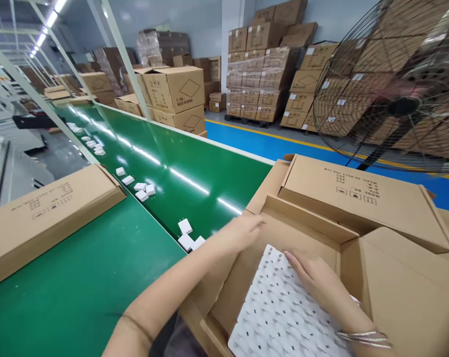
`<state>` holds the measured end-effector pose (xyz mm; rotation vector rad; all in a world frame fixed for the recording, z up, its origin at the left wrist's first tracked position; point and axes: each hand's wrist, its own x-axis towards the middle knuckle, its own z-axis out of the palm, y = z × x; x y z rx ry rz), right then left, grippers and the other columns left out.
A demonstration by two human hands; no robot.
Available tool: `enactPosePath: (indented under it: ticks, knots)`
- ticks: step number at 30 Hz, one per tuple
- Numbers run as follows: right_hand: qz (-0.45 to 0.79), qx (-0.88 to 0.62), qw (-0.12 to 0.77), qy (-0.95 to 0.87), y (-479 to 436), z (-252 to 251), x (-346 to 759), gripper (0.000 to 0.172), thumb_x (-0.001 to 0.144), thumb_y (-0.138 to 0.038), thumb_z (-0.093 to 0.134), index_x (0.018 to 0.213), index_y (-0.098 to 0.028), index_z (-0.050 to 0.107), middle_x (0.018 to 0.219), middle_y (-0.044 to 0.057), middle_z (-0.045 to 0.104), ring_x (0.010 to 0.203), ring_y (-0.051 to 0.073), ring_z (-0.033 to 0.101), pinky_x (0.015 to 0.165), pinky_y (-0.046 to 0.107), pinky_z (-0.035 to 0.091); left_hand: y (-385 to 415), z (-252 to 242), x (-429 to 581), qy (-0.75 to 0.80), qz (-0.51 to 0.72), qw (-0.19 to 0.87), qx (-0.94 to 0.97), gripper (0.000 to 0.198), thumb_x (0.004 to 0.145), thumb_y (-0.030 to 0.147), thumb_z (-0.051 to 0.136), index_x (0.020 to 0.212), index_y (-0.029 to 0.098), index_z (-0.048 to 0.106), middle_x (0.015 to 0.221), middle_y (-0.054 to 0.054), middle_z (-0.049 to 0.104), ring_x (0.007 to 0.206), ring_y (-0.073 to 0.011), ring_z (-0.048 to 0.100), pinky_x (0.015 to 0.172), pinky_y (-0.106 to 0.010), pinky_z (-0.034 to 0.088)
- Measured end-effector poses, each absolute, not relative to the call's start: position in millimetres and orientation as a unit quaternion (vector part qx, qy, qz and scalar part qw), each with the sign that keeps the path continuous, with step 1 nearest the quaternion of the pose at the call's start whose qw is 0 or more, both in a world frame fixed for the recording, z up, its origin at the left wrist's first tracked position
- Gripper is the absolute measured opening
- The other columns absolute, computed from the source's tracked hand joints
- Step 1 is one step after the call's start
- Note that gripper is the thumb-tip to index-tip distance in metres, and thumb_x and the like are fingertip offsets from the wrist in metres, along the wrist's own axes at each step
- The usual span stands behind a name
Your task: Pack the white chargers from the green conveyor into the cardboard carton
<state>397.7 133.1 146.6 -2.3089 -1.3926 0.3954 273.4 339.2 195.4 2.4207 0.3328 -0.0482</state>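
Note:
A shallow open carton stands in front of me. Inside it lies a dense layer of white power adapters, set side by side in rows with small grey marks on top. My right hand lies along the far right side of this layer, fingers extended and touching its edge. Above the carton's left side is my left hand, slightly blurred, with its fingers stretched to the right and nothing visible in them. Loose white adapters with metal pins rest on the green conveyor belt beyond my left forearm.
Another carton stands behind the open one, and a closed carton lies on the green tabletop at left. A large fan is at the right. Stacked cartons line the far wall.

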Motion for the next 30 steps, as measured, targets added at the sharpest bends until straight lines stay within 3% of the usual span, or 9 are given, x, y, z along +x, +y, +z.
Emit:
enactPosePath:
  ticks: [2,5,7,8,12,18,21,25,30]
  knots:
    - [0.094,-0.835,0.221,-0.495,136,148,397,0.041,0.095,-0.049,0.03,0.099,-0.023,0.062,0.103,0.011,0.071,0.098,0.03,0.064,0.081,0.045,0.048,362,205,245,0.197,-0.102,0.217,0.951,0.042,0.088,0.011,0.035,0.119,0.03,0.056,0.125,0.002,0.062,0.115,-0.016,0.057,0.095,-0.026,0.045]
    - [0.023,-0.8,0.232,-0.553,158,159,378,0.034,0.095,-0.041,0.035,0.103,-0.023,0.063,0.106,0.011,0.07,0.098,0.027,0.064,0.083,0.043,0.049,392,204,204,0.297,-0.186,0.124,0.928,0.038,0.08,0.007,0.044,0.112,0.021,0.06,0.116,-0.011,0.066,0.11,-0.0262,0.061,0.09,-0.039,0.048]
    - [0.046,-0.741,0.183,-0.645,184,171,353,0.03,0.096,-0.03,0.036,0.101,-0.023,0.064,0.104,0.01,0.07,0.096,0.023,0.064,0.079,0.036,0.05,405,194,186,0.343,-0.218,0.099,0.908,0.036,0.076,0.011,0.054,0.11,0.017,0.061,0.112,-0.016,0.066,0.108,-0.0312,0.062,0.088,-0.044,0.049]
    - [0.087,-0.707,0.116,-0.692,200,177,338,0.029,0.095,-0.024,0.036,0.099,-0.023,0.065,0.103,0.009,0.07,0.095,0.022,0.064,0.076,0.033,0.05,409,188,181,0.361,-0.232,0.09,0.899,0.037,0.074,0.014,0.059,0.111,0.016,0.061,0.112,-0.017,0.067,0.107,-0.0321,0.062,0.088,-0.046,0.049]
    - [0.129,-0.659,0.031,-0.74,260,183,286,0.013,0.085,-0.017,0.055,0.081,-0.018,0.067,0.082,0.007,0.07,0.076,0.02,0.066,0.061,0.028,0.048,419,169,179,0.398,-0.267,0.088,0.874,0.052,0.066,0.03,0.072,0.115,0.017,0.059,0.109,-0.016,0.068,0.104,-0.0315,0.064,0.088,-0.046,0.05]
    - [0.147,-0.625,-0.053,-0.765,295,163,261,0.014,0.086,-0.024,0.062,0.096,-0.015,0.065,0.092,0.003,0.068,0.079,0.017,0.065,0.068,0.034,0.054,422,160,183,0.414,-0.25,0.127,0.866,0.086,0.051,0.026,0.081,0.129,0.022,0.046,0.11,-0.017,0.068,0.11,-0.0349,0.061,0.088,-0.043,0.048]
    - [0.142,-0.622,-0.072,-0.767,300,156,260,0.016,0.087,-0.025,0.062,0.1,-0.015,0.063,0.098,0.004,0.067,0.083,0.018,0.064,0.07,0.035,0.055,423,157,184,0.43,-0.224,0.145,0.863,0.084,0.056,0.023,0.079,0.131,0.021,0.041,0.113,-0.018,0.066,0.11,-0.0348,0.061,0.088,-0.042,0.047]
    - [0.127,-0.625,-0.079,-0.766,308,155,261,0.014,0.087,-0.021,0.061,0.1,-0.015,0.063,0.102,0.004,0.065,0.086,0.018,0.063,0.073,0.036,0.054,426,153,186,0.459,-0.181,0.148,0.857,0.061,0.076,0.023,0.063,0.13,0.019,0.035,0.121,-0.021,0.058,0.116,-0.0338,0.057,0.089,-0.043,0.046]
    - [0.109,-0.65,-0.079,-0.748,307,168,278,0.019,0.08,-0.02,0.067,0.098,-0.012,0.063,0.106,0.009,0.064,0.082,0.019,0.063,0.071,0.034,0.053,429,149,187,0.467,-0.152,0.152,0.858,0.047,0.082,0.025,0.055,0.124,0.014,0.037,0.119,-0.02,0.056,0.116,-0.0324,0.055,0.086,-0.039,0.047]
